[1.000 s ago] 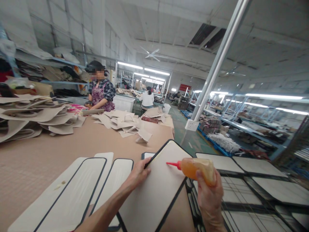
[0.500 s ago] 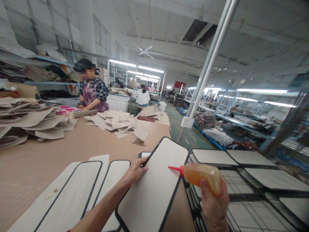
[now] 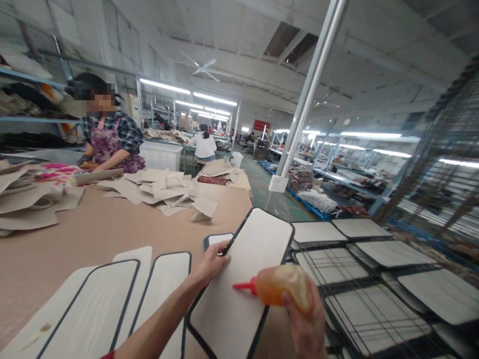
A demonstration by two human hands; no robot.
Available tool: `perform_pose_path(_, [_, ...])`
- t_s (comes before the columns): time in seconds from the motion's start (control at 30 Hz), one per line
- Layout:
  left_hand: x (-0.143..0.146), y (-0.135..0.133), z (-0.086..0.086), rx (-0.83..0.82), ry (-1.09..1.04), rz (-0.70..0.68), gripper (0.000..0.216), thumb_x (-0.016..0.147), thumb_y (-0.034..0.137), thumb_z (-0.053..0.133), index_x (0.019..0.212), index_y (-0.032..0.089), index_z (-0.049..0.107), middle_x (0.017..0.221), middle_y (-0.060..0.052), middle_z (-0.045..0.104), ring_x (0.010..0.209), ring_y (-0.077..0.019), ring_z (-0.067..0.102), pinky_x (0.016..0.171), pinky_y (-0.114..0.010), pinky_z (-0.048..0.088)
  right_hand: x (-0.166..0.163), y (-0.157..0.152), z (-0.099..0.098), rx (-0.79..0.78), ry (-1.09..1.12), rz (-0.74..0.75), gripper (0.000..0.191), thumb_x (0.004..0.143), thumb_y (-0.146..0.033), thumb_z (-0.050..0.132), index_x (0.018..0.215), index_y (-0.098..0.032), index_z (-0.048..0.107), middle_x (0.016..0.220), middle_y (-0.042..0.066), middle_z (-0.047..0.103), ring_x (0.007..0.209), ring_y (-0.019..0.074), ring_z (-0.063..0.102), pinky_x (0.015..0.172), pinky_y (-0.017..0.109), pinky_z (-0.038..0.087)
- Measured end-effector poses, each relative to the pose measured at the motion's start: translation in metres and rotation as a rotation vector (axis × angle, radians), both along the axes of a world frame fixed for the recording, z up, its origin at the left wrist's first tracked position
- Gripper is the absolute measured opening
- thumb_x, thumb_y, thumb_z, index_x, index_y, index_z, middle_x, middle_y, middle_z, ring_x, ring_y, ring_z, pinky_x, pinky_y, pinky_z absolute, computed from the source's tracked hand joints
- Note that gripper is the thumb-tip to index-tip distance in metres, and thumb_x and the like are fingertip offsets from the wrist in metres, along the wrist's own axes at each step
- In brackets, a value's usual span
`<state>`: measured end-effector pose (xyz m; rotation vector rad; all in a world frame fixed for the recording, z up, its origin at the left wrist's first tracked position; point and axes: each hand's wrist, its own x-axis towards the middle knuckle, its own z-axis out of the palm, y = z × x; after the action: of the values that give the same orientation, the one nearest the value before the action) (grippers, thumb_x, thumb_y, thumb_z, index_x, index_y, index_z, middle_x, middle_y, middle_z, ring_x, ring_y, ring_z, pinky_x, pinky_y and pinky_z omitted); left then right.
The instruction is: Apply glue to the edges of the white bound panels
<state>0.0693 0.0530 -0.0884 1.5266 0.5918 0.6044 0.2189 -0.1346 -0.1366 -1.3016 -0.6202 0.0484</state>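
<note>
My left hand [image 3: 214, 262] grips the left edge of a long cream panel [image 3: 258, 239] with rounded corners and a dark border, holding it tilted above the table. In my right hand [image 3: 305, 311] is a squeeze bottle [image 3: 279, 285] of amber liquid, lying nearly on its side. Its red nozzle [image 3: 243, 285] points left over the middle of the panel; whether the tip touches cannot be made out. Left of my forearm, similar dark-edged panels [image 3: 101, 299] lie on the table, one with a small brownish smear [image 3: 41, 331] beside it.
Cut beige pieces [image 3: 157, 192] lie across the tan table [image 3: 112, 224]. On my right, more bordered panels [image 3: 377, 309] rest on wire racks. A co-worker in a floral apron [image 3: 108, 144] stands at far left. A grey post [image 3: 307, 99] with a socket box rises beyond the table.
The bottle's nozzle has moved down and left over the panel. My view has turned slightly right. My left hand keeps its hold on the panel.
</note>
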Motion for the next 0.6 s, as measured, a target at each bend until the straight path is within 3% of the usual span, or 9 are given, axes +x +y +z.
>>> perform_pose_path(0.1, [0.005, 0.005, -0.001, 0.038, 0.026, 0.019, 0.056, 0.058, 0.021, 0.053, 0.110, 0.011, 0.071, 0.097, -0.006, 0.072, 0.095, -0.0270, 0.063, 0.088, -0.036, 0.046, -0.018, -0.002, 0.003, -0.034, -0.019, -0.052, 0.067, 0.061, -0.053, 0.080, 0.115, -0.019, 0.059, 0.104, 0.008, 0.068, 0.092, 0.0264, 0.065, 0.082, 0.036, 0.054])
perform_pose_path(0.2, [0.011, 0.005, 0.000, 0.075, 0.044, -0.022, 0.054, 0.058, 0.020, 0.053, 0.108, 0.011, 0.072, 0.097, -0.005, 0.073, 0.097, -0.0269, 0.062, 0.090, -0.036, 0.045, 0.004, 0.008, 0.025, 0.003, -0.017, -0.243, 0.071, 0.056, -0.050, 0.084, 0.114, -0.018, 0.058, 0.111, 0.009, 0.066, 0.102, 0.0289, 0.061, 0.091, 0.042, 0.050])
perform_pose_path(0.3, [0.017, 0.003, 0.000, 0.047, 0.030, -0.091, 0.055, 0.058, 0.021, 0.054, 0.110, 0.012, 0.072, 0.095, -0.005, 0.073, 0.094, -0.0266, 0.063, 0.088, -0.036, 0.046, 0.019, 0.012, 0.035, 0.021, -0.007, -0.306, 0.075, 0.056, -0.051, 0.084, 0.118, -0.018, 0.056, 0.119, 0.011, 0.063, 0.109, 0.0299, 0.058, 0.098, 0.046, 0.045])
perform_pose_path(0.4, [0.022, 0.006, -0.004, 0.000, 0.030, -0.101, 0.056, 0.057, 0.026, 0.059, 0.110, 0.011, 0.070, 0.095, -0.007, 0.074, 0.092, -0.0280, 0.064, 0.083, -0.036, 0.049, -0.011, -0.001, 0.016, 0.025, 0.052, -0.209, 0.071, 0.052, -0.055, 0.083, 0.109, -0.018, 0.063, 0.104, 0.011, 0.069, 0.091, 0.0300, 0.066, 0.082, 0.044, 0.054])
perform_pose_path(0.47, [0.026, 0.010, -0.010, 0.004, 0.054, -0.042, 0.053, 0.057, 0.032, 0.061, 0.106, 0.013, 0.071, 0.092, -0.007, 0.074, 0.095, -0.0294, 0.065, 0.083, -0.036, 0.051, -0.038, -0.011, -0.002, 0.118, 0.236, -0.006, 0.070, 0.045, -0.055, 0.086, 0.104, -0.022, 0.066, 0.095, 0.007, 0.072, 0.083, 0.0274, 0.067, 0.076, 0.040, 0.056])
perform_pose_path(0.5, [0.029, 0.012, -0.014, 0.021, 0.067, -0.012, 0.051, 0.057, 0.033, 0.063, 0.104, 0.015, 0.071, 0.092, -0.006, 0.074, 0.098, -0.0297, 0.064, 0.085, -0.036, 0.051, -0.046, -0.016, -0.008, 0.140, 0.251, -0.015, 0.072, 0.041, -0.059, 0.087, 0.100, -0.022, 0.067, 0.088, 0.006, 0.072, 0.076, 0.0271, 0.067, 0.070, 0.039, 0.057])
perform_pose_path(0.6, [0.043, 0.013, -0.026, -0.011, 0.145, -0.039, 0.042, 0.052, 0.036, 0.068, 0.091, 0.019, 0.072, 0.083, -0.003, 0.074, 0.097, -0.0315, 0.066, 0.088, -0.037, 0.052, -0.041, -0.042, -0.007, 0.290, 0.377, -0.195, 0.069, 0.041, -0.050, 0.090, 0.100, -0.023, 0.067, 0.094, 0.005, 0.073, 0.084, 0.0273, 0.069, 0.074, 0.038, 0.057])
